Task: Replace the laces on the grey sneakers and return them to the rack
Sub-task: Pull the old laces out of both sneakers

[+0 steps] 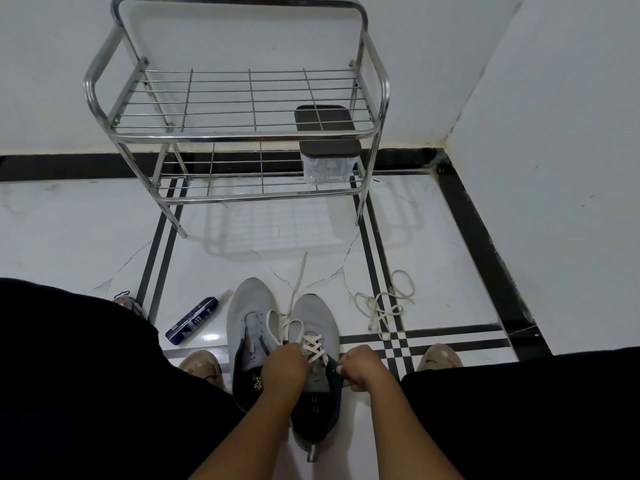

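Nearest the lens: two bare forearms, reaching forward between dark-clothed knees to the pair of grey sneakers on the tiled floor.

Left of the grip: dark blue tube [192, 321] lying slantwise on the tile, well apart from the shoes. Next, left sneaker [250, 336], unlaced, long axis running away from the camera, toe toward the rack, heel toward the knees, touching its partner along the side.

At the grip: left hand [284, 369], fingers curled, closed on the near part of the white lace [313, 348] at the throat of the right sneaker [317, 362]. Right hand [360, 368], fingers curled, pinching the dark collar edge of the same shoe. Right sneaker likewise lengthwise away from the camera, toe pointing at the rack, lace crossed over the near eyelets, loose ends trailing forward past the toe.

Right of the grip: loose white lace [384, 306] tangled on the floor, clear of the shoes.

Beyond the grip: metal rack [242, 133] against the wall, a dark-lidded clear box [327, 150] on the right end of its lower shelf.
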Demonstrator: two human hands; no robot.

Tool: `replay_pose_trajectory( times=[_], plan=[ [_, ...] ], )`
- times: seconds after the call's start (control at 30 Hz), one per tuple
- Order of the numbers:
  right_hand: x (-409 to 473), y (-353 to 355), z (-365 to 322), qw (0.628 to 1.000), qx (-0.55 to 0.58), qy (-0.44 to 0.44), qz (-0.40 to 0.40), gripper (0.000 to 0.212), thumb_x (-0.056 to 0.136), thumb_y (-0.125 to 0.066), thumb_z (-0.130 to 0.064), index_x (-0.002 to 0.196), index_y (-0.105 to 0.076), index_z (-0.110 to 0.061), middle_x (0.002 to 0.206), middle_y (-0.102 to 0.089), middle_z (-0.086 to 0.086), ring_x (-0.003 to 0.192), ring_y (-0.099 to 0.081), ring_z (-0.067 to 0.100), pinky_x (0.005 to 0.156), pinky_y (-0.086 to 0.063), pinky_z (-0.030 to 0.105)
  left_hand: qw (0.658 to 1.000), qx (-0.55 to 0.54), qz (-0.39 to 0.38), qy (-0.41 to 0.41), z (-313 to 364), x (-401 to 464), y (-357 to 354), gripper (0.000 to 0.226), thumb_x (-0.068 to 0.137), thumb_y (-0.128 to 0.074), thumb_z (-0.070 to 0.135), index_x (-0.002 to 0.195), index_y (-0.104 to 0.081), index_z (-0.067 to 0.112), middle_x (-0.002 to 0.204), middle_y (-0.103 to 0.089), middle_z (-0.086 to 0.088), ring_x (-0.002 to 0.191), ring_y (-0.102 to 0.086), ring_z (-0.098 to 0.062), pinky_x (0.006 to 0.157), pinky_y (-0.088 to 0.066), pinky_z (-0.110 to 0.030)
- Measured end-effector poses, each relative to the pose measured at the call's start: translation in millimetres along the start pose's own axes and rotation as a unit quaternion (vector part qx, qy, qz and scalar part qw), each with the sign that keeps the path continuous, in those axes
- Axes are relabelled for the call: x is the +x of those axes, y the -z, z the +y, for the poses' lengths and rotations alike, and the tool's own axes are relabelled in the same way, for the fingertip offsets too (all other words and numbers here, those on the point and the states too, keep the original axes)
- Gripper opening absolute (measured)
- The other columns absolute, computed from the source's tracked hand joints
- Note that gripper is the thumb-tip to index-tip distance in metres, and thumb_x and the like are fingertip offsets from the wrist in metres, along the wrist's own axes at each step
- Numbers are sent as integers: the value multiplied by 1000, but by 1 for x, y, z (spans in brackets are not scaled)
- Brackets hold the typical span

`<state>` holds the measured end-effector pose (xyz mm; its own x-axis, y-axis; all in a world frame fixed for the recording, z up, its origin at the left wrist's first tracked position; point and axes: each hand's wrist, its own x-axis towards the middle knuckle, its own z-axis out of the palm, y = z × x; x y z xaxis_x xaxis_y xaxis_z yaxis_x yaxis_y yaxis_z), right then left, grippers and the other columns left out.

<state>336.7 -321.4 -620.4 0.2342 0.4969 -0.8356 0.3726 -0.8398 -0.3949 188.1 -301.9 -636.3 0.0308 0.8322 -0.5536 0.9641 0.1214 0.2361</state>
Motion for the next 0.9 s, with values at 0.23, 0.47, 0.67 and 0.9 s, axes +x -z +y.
replay_pose_trajectory(
  times=[0.23,0.47,0.67,0.9],
  plan=[
    [4,-26,-13,978,-156,118,70,28,81,-56,-9,107,-62,-17,113,-57,7,106,-60,27,84,-48,29,995,-95,-37,-12,-15,12,2,24,90,-58,22,99,-72,5,101,-71,-12,98,-65,-25,82,-48,-31],
    [11,-49,5,949,-203,215,106,26,88,-59,-33,100,-71,-15,102,-60,4,92,-62,20,79,-47,26,995,-100,-26,-1,-19,12,0,21,89,-56,18,94,-71,4,100,-70,-13,98,-64,-26,81,-47,-32],
    [16,6,-4,967,143,20,211,32,92,-49,-35,77,-60,-9,70,-66,7,66,-59,22,70,-47,32,995,-95,-23,2,-25,14,-1,23,91,-56,21,98,-71,5,103,-69,-11,101,-63,-26,82,-47,-31],
    [12,-58,-14,953,-216,197,80,23,84,-57,-32,92,-73,-19,103,-65,4,93,-61,23,79,-47,28,992,-121,-45,-3,-25,16,1,19,87,-60,20,92,-71,5,97,-71,-11,97,-65,-24,77,-46,-28]
  ],
)
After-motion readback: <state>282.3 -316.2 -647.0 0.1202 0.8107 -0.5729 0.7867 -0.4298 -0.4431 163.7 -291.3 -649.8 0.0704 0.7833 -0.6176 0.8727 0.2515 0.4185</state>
